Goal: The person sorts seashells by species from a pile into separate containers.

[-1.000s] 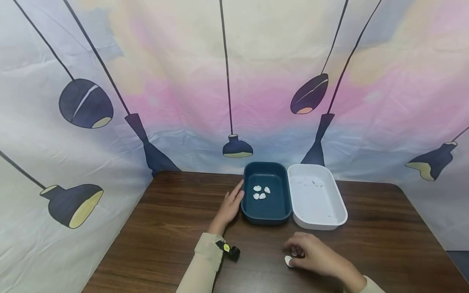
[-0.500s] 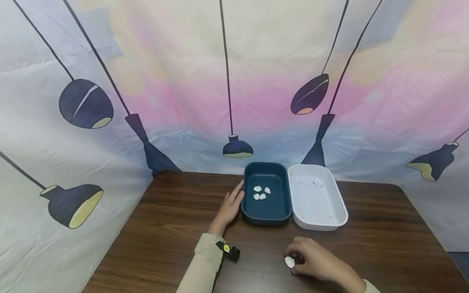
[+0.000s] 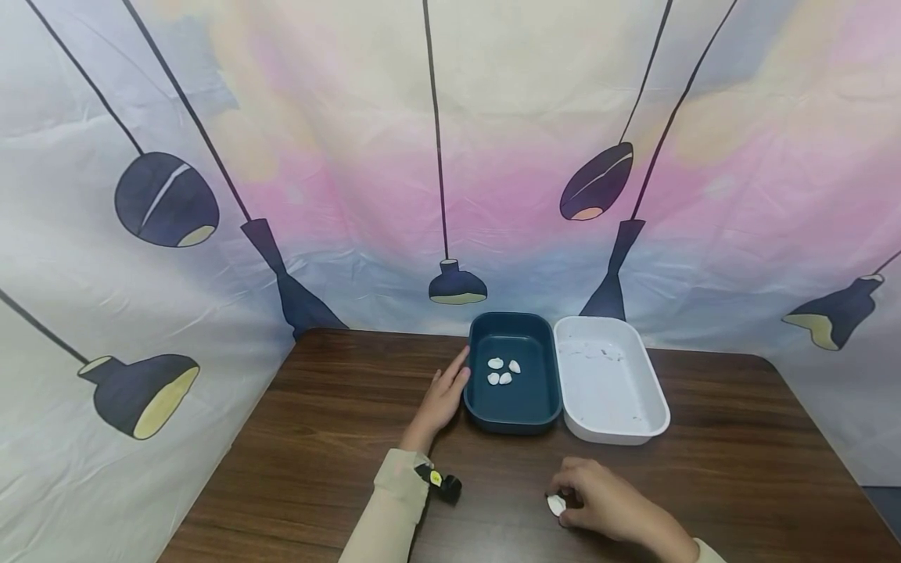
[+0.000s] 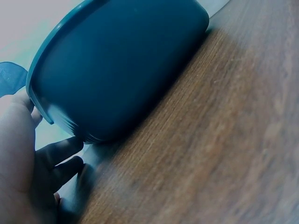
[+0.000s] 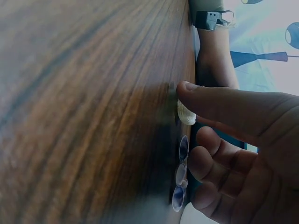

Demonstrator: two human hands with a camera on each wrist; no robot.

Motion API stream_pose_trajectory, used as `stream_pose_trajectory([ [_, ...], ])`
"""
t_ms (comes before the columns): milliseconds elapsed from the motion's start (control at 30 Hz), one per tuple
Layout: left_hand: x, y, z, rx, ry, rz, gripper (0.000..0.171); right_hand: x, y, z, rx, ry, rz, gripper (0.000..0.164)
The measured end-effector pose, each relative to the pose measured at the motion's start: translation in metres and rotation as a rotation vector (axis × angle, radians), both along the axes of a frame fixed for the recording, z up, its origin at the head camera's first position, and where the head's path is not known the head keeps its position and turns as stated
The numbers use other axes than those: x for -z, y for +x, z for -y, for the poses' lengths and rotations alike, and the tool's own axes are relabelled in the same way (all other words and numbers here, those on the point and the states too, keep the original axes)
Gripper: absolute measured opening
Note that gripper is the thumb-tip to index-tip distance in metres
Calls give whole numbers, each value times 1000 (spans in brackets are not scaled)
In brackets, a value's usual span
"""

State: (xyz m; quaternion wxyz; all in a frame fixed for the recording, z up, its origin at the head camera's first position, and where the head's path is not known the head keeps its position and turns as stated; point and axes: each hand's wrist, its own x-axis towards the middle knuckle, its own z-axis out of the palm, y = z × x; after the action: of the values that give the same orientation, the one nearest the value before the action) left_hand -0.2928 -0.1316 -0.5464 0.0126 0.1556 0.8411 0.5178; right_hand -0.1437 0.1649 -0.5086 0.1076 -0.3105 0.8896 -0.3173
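Shells point(image 3: 515, 366) — 4 in tray point(image 3: 517, 408), right hand point(image 3: 602, 499) pinches 1.

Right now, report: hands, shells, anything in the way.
Left hand against teal tray. Right hand pinching white shell at the table. Four shells in teal tray. Possible snag: more shells close by the right fingers.

no readable text, yellow wrist sticker point(image 3: 436, 477) illegible

Left: dark teal rectangular tray point(image 3: 513, 408) with small white shells point(image 3: 505, 378); right: white rectangular tray point(image 3: 611, 400). Brown wooden tabletop point(image 3: 317, 422), darker streaked grain; far pastel cloth point(image 3: 338, 156), navy lamp print point(image 3: 457, 282).
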Motion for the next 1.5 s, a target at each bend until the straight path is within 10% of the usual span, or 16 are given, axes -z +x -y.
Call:
stream_pose_trajectory([
  [500, -1, 0, -1, -2, 6, 0, 55, -2, -6, 3, -13, -38, 2, 22],
  [1500, -1, 2, -1, -9, 8, -11, 57, -62, -49, -15, 25, -164, -239, 23],
])
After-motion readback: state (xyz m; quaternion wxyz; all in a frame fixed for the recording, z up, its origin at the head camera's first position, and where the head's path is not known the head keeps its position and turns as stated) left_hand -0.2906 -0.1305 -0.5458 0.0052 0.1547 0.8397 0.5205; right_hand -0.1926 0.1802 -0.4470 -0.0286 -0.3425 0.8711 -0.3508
